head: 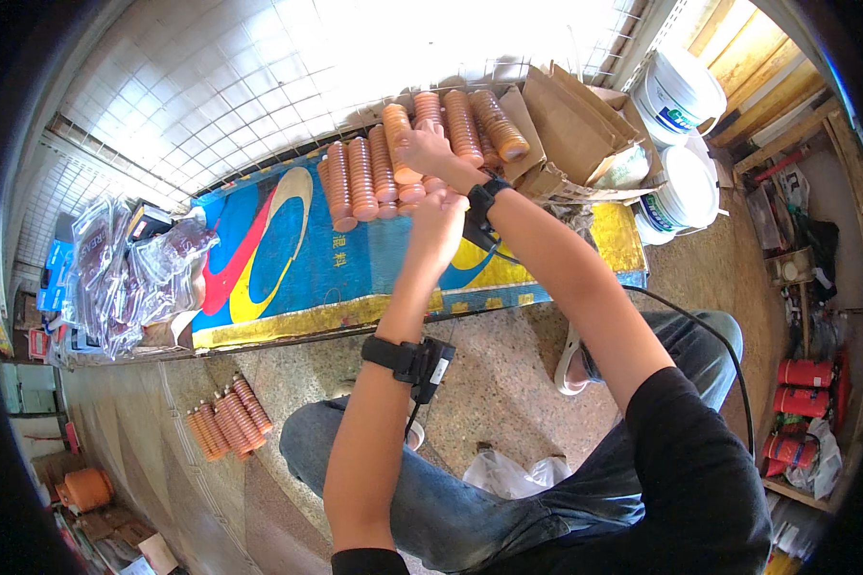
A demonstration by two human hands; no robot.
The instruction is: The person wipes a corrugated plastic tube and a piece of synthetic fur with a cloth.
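Note:
Ribbed, translucent orange-brown plastic tubes lie in a row and partly piled along the back of a low bench. My right hand has its fingers around a paler orange ribbed tube on top of the pile. Just in front of it, my left hand is curled at the near ends of the tubes; its fingertips are blurred, and whether it grips anything cannot be told. More tubes lean beyond my right hand, against an open cardboard box.
A blue, yellow and red printed sheet covers the bench. Clear printed plastic bags heap at its left end. White lidded buckets stand at the right. A wire grid rises behind. More tubes lie on the floor; a cable trails by my right arm.

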